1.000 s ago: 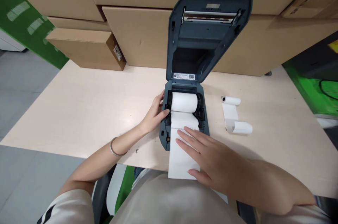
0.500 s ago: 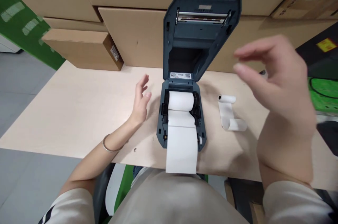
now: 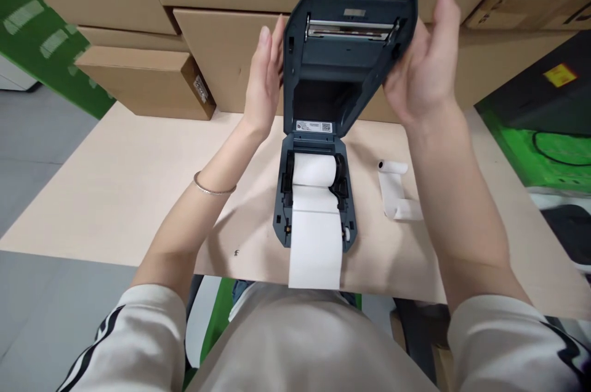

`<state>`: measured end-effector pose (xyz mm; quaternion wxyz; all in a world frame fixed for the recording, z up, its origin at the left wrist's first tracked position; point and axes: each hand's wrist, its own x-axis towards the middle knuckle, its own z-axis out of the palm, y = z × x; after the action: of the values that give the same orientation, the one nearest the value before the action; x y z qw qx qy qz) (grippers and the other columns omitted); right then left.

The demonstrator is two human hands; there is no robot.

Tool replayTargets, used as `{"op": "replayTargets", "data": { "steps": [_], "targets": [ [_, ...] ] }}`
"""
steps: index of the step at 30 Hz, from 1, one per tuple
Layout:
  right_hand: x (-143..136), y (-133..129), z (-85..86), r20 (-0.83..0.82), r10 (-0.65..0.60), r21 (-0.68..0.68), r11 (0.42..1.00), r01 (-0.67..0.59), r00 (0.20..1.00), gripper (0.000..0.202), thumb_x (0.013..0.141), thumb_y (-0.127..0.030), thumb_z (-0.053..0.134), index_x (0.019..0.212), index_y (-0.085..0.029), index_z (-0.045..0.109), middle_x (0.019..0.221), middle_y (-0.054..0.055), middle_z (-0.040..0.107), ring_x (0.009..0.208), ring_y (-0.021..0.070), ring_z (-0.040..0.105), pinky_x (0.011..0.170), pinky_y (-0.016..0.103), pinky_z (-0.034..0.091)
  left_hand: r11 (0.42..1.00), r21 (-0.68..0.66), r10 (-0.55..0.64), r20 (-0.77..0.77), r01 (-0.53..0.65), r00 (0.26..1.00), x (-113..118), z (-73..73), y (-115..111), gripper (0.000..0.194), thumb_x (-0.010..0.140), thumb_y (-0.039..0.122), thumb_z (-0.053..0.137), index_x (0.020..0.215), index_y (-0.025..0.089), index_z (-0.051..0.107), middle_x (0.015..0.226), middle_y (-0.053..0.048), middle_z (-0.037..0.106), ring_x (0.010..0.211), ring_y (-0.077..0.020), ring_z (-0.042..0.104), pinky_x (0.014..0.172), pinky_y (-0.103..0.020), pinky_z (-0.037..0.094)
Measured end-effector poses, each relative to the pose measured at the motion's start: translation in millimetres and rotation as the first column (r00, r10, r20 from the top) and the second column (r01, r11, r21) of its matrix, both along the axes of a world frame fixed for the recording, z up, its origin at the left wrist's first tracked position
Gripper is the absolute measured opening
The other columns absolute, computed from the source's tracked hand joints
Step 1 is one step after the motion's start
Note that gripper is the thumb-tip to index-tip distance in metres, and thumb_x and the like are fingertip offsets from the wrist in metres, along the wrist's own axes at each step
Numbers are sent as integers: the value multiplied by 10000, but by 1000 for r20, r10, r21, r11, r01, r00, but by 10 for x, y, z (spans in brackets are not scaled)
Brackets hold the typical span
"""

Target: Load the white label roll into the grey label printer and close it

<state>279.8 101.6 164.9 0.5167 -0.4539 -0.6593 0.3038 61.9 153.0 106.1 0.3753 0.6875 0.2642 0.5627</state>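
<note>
A dark label printer (image 3: 278, 220) stands on the table with its lid (image 3: 353, 60) raised. A white label roll (image 3: 314, 169) sits inside, and its label strip (image 3: 316, 250) runs out over the front toward me. My left hand (image 3: 264, 81) is upright at the lid's left edge, fingers stretched out and partly behind it. At the lid's right edge is my right hand (image 3: 422, 69), its thumb pointing up and apart, its fingers partly hidden behind the lid. Neither hand wraps round the lid; whether each one presses on it is hard to tell.
A small, partly unrolled white paper roll (image 3: 392, 189) lies right of the printer, near my right forearm. A flat cardboard box (image 3: 138, 81) stands at the back left. Large cardboard boxes (image 3: 231, 60) form a wall behind the table (image 3: 115, 195).
Both hands have moved to the lid: the left up from beside the printer, the right leftward from the air at the right. The lid stays raised.
</note>
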Motion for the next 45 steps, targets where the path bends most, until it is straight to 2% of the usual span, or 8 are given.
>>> {"op": "replayTargets", "data": {
  "steps": [3,7,9,13,17,21,28,45],
  "targets": [
    [-52,-257,-20,-43,51,2,999,-51,998,782,1033,-411,-137,1411,-228,523,1312,22,665,1350,133,518,1146,351,404,982,78,-178,42,175,983,32,62,-221,717,1046,710,129,1458,271,518,1538,63,536,1582,-217,323,1329,-462,290],
    [-127,-691,-161,-114,49,-26,998,-52,992,779,1001,-361,-172,1331,-147,500,1407,151,610,1312,238,589,1120,502,457,996,22,-88,-47,89,995,-55,30,-643,777,968,828,172,1436,318,524,1539,55,543,1535,-268,406,1272,-400,368],
    [-110,-909,-294,-115,93,61,994,-87,989,662,1038,-423,-32,1248,-189,551,1420,150,610,1354,272,569,1145,537,444,996,33,-76,-111,80,991,-133,3,-877,826,889,903,295,1354,288,592,1458,-9,602,1487,-362,450,1246,-494,395],
    [-4,-1277,-600,203,150,256,946,-201,968,509,997,-636,414,1277,-249,591,1413,109,627,1452,304,479,1257,550,311,996,12,-85,-289,92,954,-316,-108,-1271,836,762,956,462,1222,293,679,1366,-83,625,1515,-442,372,1271,-647,290],
    [45,-1511,-898,475,98,344,894,-288,874,466,994,-549,486,1337,-241,558,1367,115,650,1402,307,534,1221,578,336,927,295,-82,-441,231,894,-448,-386,-1490,731,858,795,529,1389,295,581,1405,-108,618,1491,-438,425,1280,-689,214],
    [20,-1602,-1155,545,20,476,815,-329,838,474,937,-521,593,1305,-223,595,1294,103,689,1319,282,599,1186,496,383,822,505,20,-489,264,872,-500,-678,-1577,761,920,703,504,1530,253,434,1436,-142,605,1471,-385,476,1260,-647,291],
    [-8,-1614,-1383,551,-26,554,758,-343,834,469,893,-563,629,1242,-251,634,1263,74,706,1279,258,612,1202,455,360,765,598,100,-478,240,873,-512,-901,-1648,788,922,649,504,1551,184,408,1407,-163,627,1489,-345,452,1266,-608,299],
    [-58,-1619,-1539,487,-29,597,740,-309,873,447,820,-503,684,1190,-256,652,1219,47,709,1269,242,609,1249,452,324,750,616,102,-467,240,878,-529,-1030,-1653,879,849,672,562,1552,168,403,1378,-163,652,1476,-344,461,1281,-608,264]
  ]
}}
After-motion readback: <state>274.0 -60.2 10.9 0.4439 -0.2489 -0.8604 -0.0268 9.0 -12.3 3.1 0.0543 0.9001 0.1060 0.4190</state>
